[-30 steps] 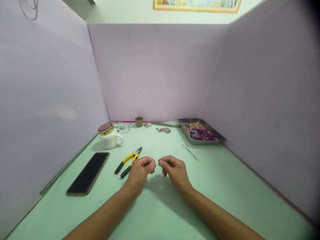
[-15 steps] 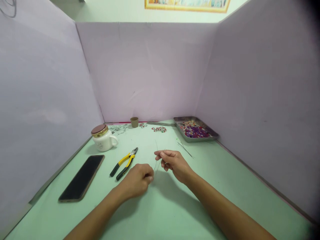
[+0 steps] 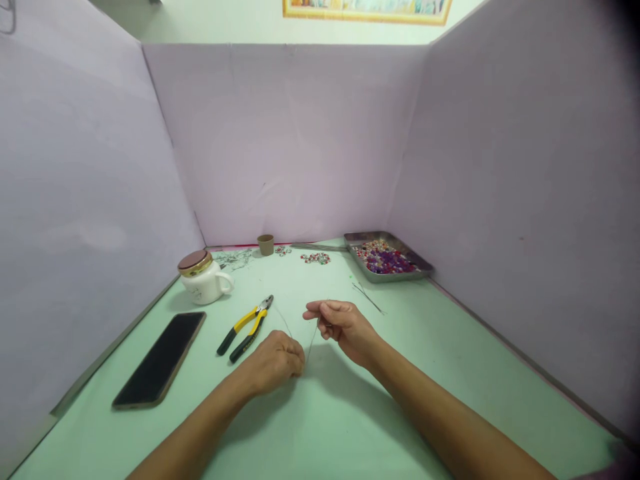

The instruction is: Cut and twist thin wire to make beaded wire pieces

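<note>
From left hand (image 3: 278,361), wire (image 3: 311,346) slants up to right hand (image 3: 344,328).

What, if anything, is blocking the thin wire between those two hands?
Nothing visible: the thin wire runs from the left hand to the right hand with no other object between them. The pliers lie off to the left.

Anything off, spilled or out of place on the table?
Nothing plainly spilled or damaged. Slightly untidy: wire pieces lie tangled near the mug, and small bead-like pieces sit in loose piles outside the tray. Might be deliberate. The thin wire between left hand and right hand is too fine to check for kinks.
</note>
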Demonstrator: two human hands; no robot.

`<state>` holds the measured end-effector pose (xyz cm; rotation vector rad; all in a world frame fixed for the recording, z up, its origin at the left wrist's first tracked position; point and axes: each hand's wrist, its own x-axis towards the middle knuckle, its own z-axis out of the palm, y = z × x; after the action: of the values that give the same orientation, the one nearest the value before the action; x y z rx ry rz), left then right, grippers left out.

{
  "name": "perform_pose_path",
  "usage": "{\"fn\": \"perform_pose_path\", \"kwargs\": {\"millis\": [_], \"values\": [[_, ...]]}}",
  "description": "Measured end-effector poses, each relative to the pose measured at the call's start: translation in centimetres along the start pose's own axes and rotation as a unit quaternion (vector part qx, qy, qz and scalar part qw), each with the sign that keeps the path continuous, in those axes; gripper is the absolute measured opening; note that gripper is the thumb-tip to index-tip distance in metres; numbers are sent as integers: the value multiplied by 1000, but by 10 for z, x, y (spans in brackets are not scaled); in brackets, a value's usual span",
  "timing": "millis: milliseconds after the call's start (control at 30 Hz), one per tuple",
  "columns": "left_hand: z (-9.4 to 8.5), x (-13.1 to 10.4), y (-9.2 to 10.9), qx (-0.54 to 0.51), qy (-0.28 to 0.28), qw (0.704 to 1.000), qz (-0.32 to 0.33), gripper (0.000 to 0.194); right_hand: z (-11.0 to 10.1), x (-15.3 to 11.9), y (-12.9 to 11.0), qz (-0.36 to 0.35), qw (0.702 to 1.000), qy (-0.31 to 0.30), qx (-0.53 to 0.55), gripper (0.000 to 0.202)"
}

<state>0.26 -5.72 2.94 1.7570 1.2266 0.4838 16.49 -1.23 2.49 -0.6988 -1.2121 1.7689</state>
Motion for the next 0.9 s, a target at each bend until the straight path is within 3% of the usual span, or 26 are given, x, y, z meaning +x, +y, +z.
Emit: {"fn": "perform_pose_path", "kwargs": {"millis": [400,633,767,900], "values": [[9,1,-12,36,-42,998,18,24,17,-10,9,-15,996,-24,-82,27],[7,1,-5,-41,-96,995,7,23,17,-7,11,10,999,-17,37,21],[8,6,-6,-100,-63,993,-22,25,12,-2,10,18,988,44,146,18],[11,11,-13,-161,-50,985,-42,30,9,0,6,10,979,81,185,18]]}}
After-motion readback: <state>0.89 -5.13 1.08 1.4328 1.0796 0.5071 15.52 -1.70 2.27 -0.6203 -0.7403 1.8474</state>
